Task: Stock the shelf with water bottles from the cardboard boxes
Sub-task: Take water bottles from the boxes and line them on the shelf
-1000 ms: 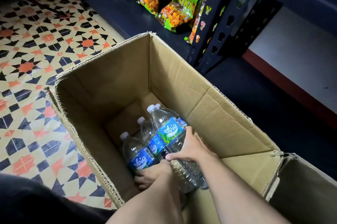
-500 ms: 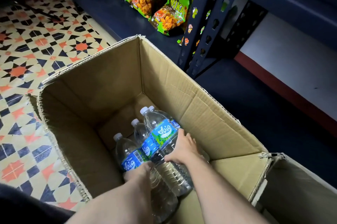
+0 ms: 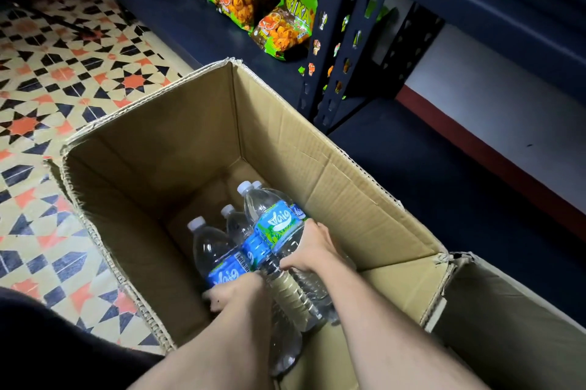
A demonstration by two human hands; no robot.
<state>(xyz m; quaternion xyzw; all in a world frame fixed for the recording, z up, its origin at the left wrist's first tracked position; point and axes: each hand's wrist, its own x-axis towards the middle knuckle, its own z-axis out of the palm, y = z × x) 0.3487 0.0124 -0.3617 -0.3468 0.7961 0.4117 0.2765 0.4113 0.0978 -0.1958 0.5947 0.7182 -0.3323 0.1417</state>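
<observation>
In the cardboard box (image 3: pixel 177 148), water bottles (image 3: pixel 235 226) cluster near its 5 o'clock corner. The right grip (image 3: pixel 312 250) wraps the green-label bottle (image 3: pixel 279 224) mid-body; the left grip (image 3: pixel 228 293) curls low round the 9 o'clock bottle (image 3: pixel 215 250). One per hand, probably for fewer trips. Target shelf (image 3: pixel 428 174) at 2 o'clock.

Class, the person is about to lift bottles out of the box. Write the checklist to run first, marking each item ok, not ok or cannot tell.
1. Right hand has a grip round the green-labelled bottle: ok.
2. Left hand has a grip round the blue-labelled bottle: ok.
3. White cap on each visible bottle: ok.
4. Cardboard box open on top, way out free: ok.
5. Bare room on the shelf board beside the box: ok.
6. Other bottles will stand once these leave: cannot tell.
</observation>
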